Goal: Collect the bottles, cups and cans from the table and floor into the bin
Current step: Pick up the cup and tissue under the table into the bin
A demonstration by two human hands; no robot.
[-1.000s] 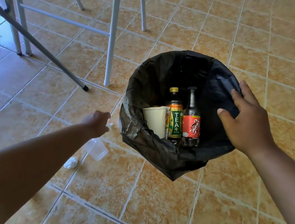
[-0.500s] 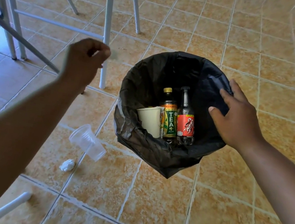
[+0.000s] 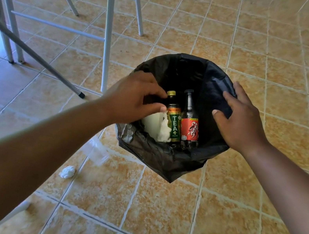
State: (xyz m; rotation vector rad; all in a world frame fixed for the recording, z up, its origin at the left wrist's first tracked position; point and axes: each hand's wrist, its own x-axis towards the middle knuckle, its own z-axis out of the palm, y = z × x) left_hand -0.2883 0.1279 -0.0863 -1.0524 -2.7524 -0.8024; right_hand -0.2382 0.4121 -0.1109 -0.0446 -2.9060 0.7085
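A bin lined with a black bag point(image 3: 164, 160) stands on the tiled floor. Inside stand a green tea bottle point(image 3: 173, 123) and a dark bottle with a red label point(image 3: 189, 129), with a white paper cup point(image 3: 151, 122) to their left. A white crumpled wad point(image 3: 163, 129) is in front of the cup. My left hand point(image 3: 132, 96) hovers over the bin's left rim, its fingers loosely curled and holding nothing. My right hand point(image 3: 240, 119) rests flat on the right rim, thumb inside. On the floor, a clear plastic cup point(image 3: 97, 154) lies partly behind my left forearm.
A small crumpled white paper point(image 3: 67, 171) lies on the tiles left of the bin. White table and chair legs point(image 3: 107, 32) and a slanted dark-tipped pole point(image 3: 36, 56) stand at the upper left. Another white bar point(image 3: 14, 214) shows at the bottom left.
My left hand rose from the floor beside the clear cup, swung right over the bin, and a white wad now lies among the things inside. The right hand stayed on the rim.
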